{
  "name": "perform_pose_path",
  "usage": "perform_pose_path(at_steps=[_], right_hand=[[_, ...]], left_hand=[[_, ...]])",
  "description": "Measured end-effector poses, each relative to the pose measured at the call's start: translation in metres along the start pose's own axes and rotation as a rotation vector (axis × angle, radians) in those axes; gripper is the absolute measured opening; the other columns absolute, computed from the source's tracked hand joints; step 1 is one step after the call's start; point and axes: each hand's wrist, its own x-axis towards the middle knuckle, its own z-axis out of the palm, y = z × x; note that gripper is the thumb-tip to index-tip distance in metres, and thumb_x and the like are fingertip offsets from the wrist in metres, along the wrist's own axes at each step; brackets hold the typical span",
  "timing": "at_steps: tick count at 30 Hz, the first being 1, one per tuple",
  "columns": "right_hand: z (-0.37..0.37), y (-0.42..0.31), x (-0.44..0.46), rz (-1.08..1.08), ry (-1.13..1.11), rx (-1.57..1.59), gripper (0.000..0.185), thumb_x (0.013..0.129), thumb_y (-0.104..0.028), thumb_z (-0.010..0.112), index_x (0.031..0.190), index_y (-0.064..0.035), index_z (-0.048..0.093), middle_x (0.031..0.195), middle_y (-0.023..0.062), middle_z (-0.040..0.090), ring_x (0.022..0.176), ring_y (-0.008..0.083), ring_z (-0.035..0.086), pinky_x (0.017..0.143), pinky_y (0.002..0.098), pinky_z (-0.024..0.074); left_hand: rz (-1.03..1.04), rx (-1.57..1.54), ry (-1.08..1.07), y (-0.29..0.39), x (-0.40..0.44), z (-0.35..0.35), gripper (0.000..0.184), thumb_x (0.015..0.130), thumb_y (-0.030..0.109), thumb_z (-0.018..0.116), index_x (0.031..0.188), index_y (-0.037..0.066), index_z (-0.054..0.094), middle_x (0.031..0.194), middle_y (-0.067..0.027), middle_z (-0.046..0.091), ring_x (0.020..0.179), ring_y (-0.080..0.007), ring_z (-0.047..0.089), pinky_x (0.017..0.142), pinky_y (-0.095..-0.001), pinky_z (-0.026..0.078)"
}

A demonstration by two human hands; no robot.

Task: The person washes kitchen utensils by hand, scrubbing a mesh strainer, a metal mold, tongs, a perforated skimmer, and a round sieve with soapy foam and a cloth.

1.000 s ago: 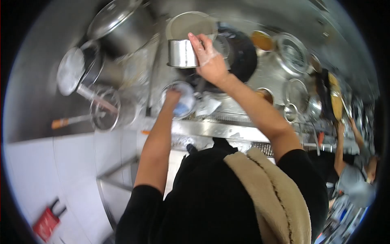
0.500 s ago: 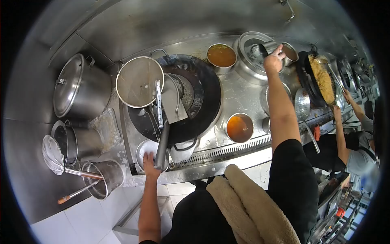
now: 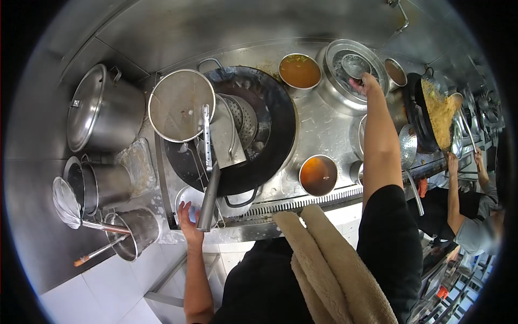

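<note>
Metal cup (image 3: 356, 65) at mouth of steel pot (image 3: 337, 95); right hand (image 3: 366, 85) pinches its near side. Left hand (image 3: 190, 225) loosely spread beside white bowl (image 3: 189, 195), near wok handle (image 3: 209, 198); bowl contact unclear.

Setting: a restaurant-type kitchen. A steel wall (image 3: 226, 27) is running across the top of the frame, a steel counter (image 3: 310, 121) below it. A large wok (image 3: 283, 135) is sitting left of centre; a lidded stockpot (image 3: 110, 113) is occupying the upper left. At far right, a co-worker (image 3: 470, 233) is working at a second wok (image 3: 416, 116) holding yellow food (image 3: 440, 119).
</note>
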Motion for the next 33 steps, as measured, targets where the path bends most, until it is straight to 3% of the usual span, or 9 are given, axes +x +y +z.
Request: perform_pose_path(at_steps=[5, 11, 17, 20, 24, 27, 30, 31, 33], right_hand=[[0.031, -0.017, -0.088, -0.010, -0.142, 0.032, 0.030, 0.098, -0.001, 0.046, 0.126, 0.0081, 0.044, 0.118, 0.0250, 0.052, 0.099, 0.0355, 0.062, 0.082, 0.0454, 0.0645], [0.107, -0.005, -0.224, 0.020, -0.454, -0.116, 0.033, 0.101, -0.003, 0.045, 0.130, 0.0127, 0.043, 0.122, 0.0239, 0.053, 0.101, 0.0324, 0.064, 0.089, 0.0388, 0.0639], [0.204, 0.053, -0.375, 0.133, -0.717, -0.351, 0.035, 0.093, -0.006, 0.059, 0.122, 0.0095, 0.048, 0.116, 0.0244, 0.056, 0.094, 0.0354, 0.068, 0.089, 0.0426, 0.0632], [0.250, 0.096, -0.428, 0.272, -0.879, -0.376, 0.038, 0.088, 0.000, 0.057, 0.123, 0.0096, 0.045, 0.117, 0.0221, 0.051, 0.098, 0.0371, 0.064, 0.087, 0.0452, 0.0634], [0.294, 0.146, -0.481, 0.238, -0.986, -0.496, 0.044, 0.090, -0.001, 0.055, 0.128, 0.0148, 0.041, 0.117, 0.0251, 0.054, 0.096, 0.0407, 0.066, 0.080, 0.0469, 0.0649], [0.316, 0.169, -0.508, 0.190, -1.031, -0.662, 0.043, 0.090, -0.006, 0.056, 0.128, 0.0118, 0.046, 0.112, 0.0221, 0.059, 0.091, 0.0347, 0.068, 0.076, 0.0438, 0.0646], [0.327, 0.188, -0.527, -0.084, -1.005, -0.877, 0.057, 0.092, -0.008, 0.055, 0.144, 0.0074, 0.036, 0.116, 0.0244, 0.060, 0.091, 0.0328, 0.069, 0.070, 0.0426, 0.0651], [0.331, 0.193, -0.530, -0.165, -0.981, -0.968, 0.069, 0.092, -0.009, 0.054, 0.154, 0.0022, 0.024, 0.122, 0.0273, 0.058, 0.090, 0.0300, 0.070, 0.065, 0.0382, 0.0650], [0.332, 0.203, -0.535, -0.400, -0.918, -1.087, 0.073, 0.092, -0.009, 0.055, 0.156, 0.0007, 0.021, 0.126, 0.0300, 0.056, 0.094, 0.0339, 0.070, 0.072, 0.0406, 0.0639]], left_hand=[[-0.075, -0.067, 0.059, -0.002, -0.004, -0.008, 0.033, 0.095, 0.016, 0.065, 0.124, 0.001, 0.063, 0.142, -0.0231, 0.052, 0.133, -0.0386, 0.048, 0.112, -0.0462, 0.036], [-0.059, -0.206, 0.196, -0.016, 0.012, -0.019, 0.026, 0.093, 0.015, 0.067, 0.117, 0.006, 0.069, 0.136, -0.0228, 0.059, 0.129, -0.0387, 0.053, 0.111, -0.0441, 0.040], [-0.147, -0.183, -0.058, -0.011, 0.034, -0.058, 0.035, 0.091, 0.024, 0.069, 0.120, 0.004, 0.067, 0.133, -0.0224, 0.059, 0.126, -0.0366, 0.056, 0.107, -0.0422, 0.045], [-0.144, 0.000, -0.115, -0.023, 0.026, -0.062, 0.046, 0.088, 0.031, 0.072, 0.125, 0.004, 0.065, 0.136, -0.0223, 0.056, 0.126, -0.0378, 0.056, 0.107, -0.0421, 0.045], [-0.186, 0.058, -0.269, -0.026, 0.014, -0.052, 0.061, 0.086, 0.034, 0.074, 0.135, 0.003, 0.059, 0.141, -0.0239, 0.052, 0.129, -0.0379, 0.054, 0.109, -0.0406, 0.045], [-0.230, -0.087, -0.307, -0.038, 0.018, -0.044, 0.065, 0.087, 0.035, 0.074, 0.140, 0.002, 0.054, 0.138, -0.0250, 0.055, 0.130, -0.0364, 0.054, 0.107, -0.0392, 0.046], [-0.381, -0.312, -0.331, -0.044, 0.031, -0.043, 0.068, 0.088, 0.036, 0.072, 0.143, 0.003, 0.050, 0.131, -0.0226, 0.059, 0.125, -0.0345, 0.058, 0.101, -0.0383, 0.048], [-0.442, -0.383, -0.323, -0.049, 0.038, -0.040, 0.067, 0.089, 0.035, 0.071, 0.143, 0.004, 0.049, 0.128, -0.0203, 0.061, 0.120, -0.0336, 0.060, 0.098, -0.0389, 0.049], [-0.547, -0.532, -0.307, -0.048, 0.045, -0.040, 0.062, 0.090, 0.033, 0.068, 0.142, 0.006, 0.049, 0.124, -0.0156, 0.063, 0.110, -0.0310, 0.062, 0.093, -0.0401, 0.050]])
